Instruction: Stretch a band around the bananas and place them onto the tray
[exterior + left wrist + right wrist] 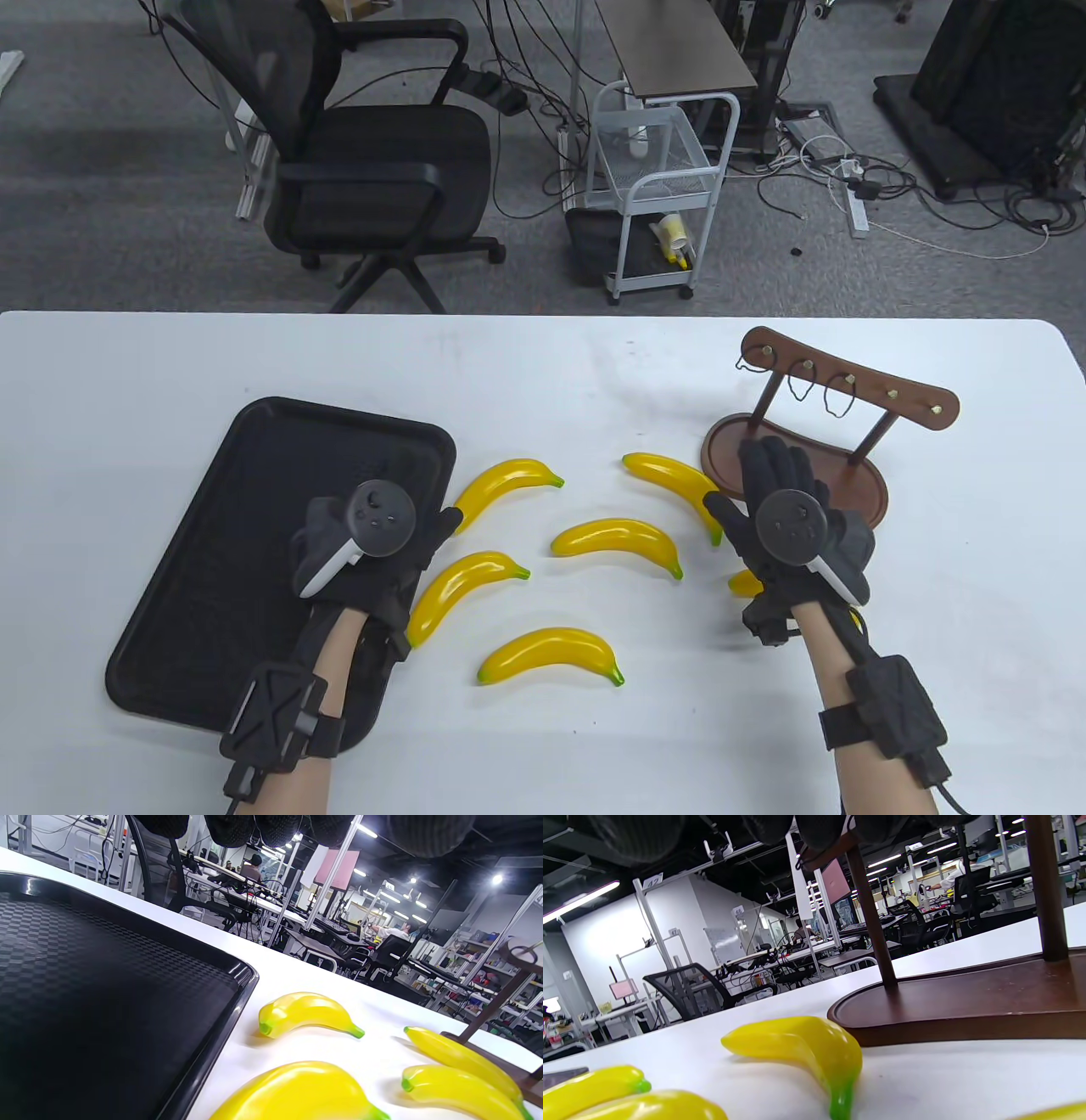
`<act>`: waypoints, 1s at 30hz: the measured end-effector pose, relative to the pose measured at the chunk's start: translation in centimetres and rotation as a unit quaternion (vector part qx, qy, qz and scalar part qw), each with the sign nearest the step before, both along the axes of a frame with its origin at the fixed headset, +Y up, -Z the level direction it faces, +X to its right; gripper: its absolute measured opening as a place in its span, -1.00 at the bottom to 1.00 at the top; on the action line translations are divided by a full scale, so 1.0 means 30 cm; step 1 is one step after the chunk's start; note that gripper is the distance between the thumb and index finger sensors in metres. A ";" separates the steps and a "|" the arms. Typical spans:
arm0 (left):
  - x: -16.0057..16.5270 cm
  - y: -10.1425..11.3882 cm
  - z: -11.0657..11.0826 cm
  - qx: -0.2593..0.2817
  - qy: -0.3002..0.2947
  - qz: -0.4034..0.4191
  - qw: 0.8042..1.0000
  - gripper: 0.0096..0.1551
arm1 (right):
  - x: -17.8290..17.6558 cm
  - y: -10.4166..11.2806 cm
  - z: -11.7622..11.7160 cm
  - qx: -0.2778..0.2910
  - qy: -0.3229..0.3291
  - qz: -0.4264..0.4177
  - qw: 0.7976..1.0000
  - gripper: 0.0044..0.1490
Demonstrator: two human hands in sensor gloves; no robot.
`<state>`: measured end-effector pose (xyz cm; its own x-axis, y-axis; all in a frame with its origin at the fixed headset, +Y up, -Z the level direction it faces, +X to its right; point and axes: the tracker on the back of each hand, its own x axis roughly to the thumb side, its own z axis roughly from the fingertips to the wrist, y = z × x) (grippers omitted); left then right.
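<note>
Several yellow bananas lie loose mid-table, among them one (506,484) beside the black tray (212,543), one (617,542) in the centre and one (547,654) nearest me. My left hand (420,492) hovers over the tray's right edge, fingers relaxed and holding nothing; its fingertips (275,827) hang above a banana (305,1014). My right hand (751,488) stretches flat toward the wooden rack's base (848,492), empty, and partly hides one banana (745,583). Black bands (799,386) hang on the rack's hooks. Another banana (806,1043) lies against the base (967,1001).
The rack's curved top bar (848,378) stands on two posts at the right. Beyond the table's far edge are an office chair (356,170) and a white cart (662,187). Bare white tabletop lies at the front right (976,594).
</note>
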<state>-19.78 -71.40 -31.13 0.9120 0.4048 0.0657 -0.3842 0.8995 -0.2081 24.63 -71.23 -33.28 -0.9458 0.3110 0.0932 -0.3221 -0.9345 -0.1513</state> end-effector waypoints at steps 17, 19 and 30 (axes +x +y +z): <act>0.055 0.028 0.003 0.037 -0.027 0.163 0.986 -0.20 | 0.134 0.000 0.007 0.000 -0.076 -0.202 0.976 0.00; 0.062 0.024 0.003 0.036 -0.032 0.163 0.985 -0.19 | 0.151 -0.011 0.003 0.001 -0.089 -0.222 0.971 0.00; 0.079 -0.044 -0.015 0.003 -0.061 0.239 0.969 -0.13 | 0.233 -0.077 -0.040 0.014 -0.165 -0.383 0.909 -0.02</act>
